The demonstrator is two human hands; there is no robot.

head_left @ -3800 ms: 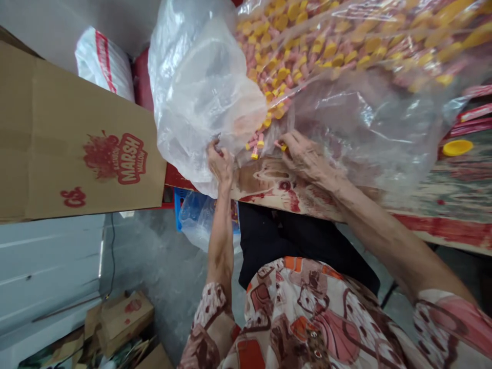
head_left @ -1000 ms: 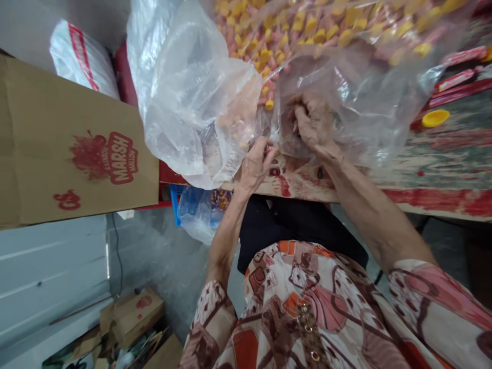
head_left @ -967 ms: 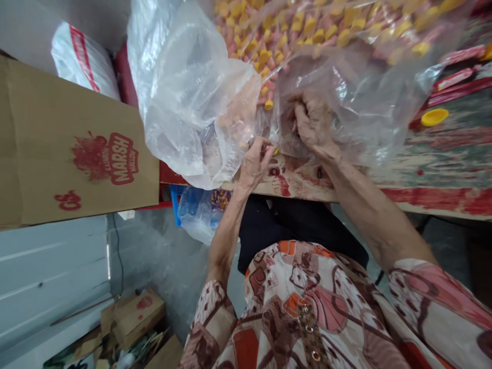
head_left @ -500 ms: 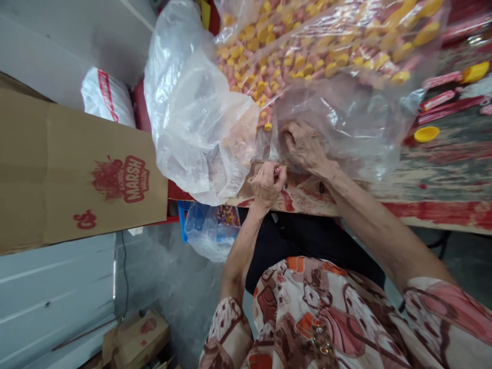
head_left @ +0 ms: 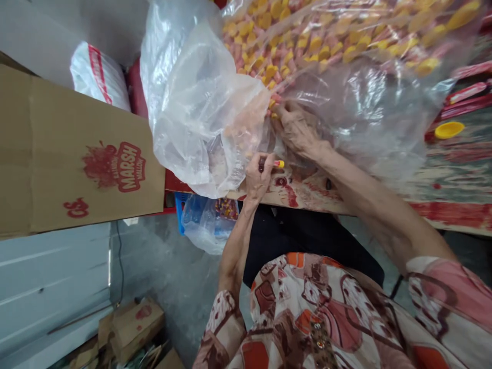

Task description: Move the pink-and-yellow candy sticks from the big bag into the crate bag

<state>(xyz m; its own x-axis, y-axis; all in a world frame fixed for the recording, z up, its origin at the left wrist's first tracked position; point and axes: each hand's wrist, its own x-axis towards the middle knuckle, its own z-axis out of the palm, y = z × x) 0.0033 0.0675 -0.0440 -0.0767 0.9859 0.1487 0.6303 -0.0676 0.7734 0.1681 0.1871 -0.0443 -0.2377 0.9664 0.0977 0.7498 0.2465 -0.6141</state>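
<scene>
My left hand is closed around a small yellow-capped tube at the table's front edge; its yellow end sticks out past the thumb. Further in, my right hand has its fingers curled at the near tip of a heap of pink tubes with yellow caps. Whether a piece is between those fingertips is hidden. The heap lies in a large clear plastic bag, whose film spreads around my right hand. A milky plastic bag with pinkish contents bulges just left of both hands.
A cardboard box printed in red stands at the left, with a white sack behind it. On the worn table at right lie a yellow cap and pink wrappers. A blue basket sits below the edge.
My right hand has moved up and left to the tip of the heap. In my left hand the yellow end of the tube now shows. The whole view has shifted slightly.
</scene>
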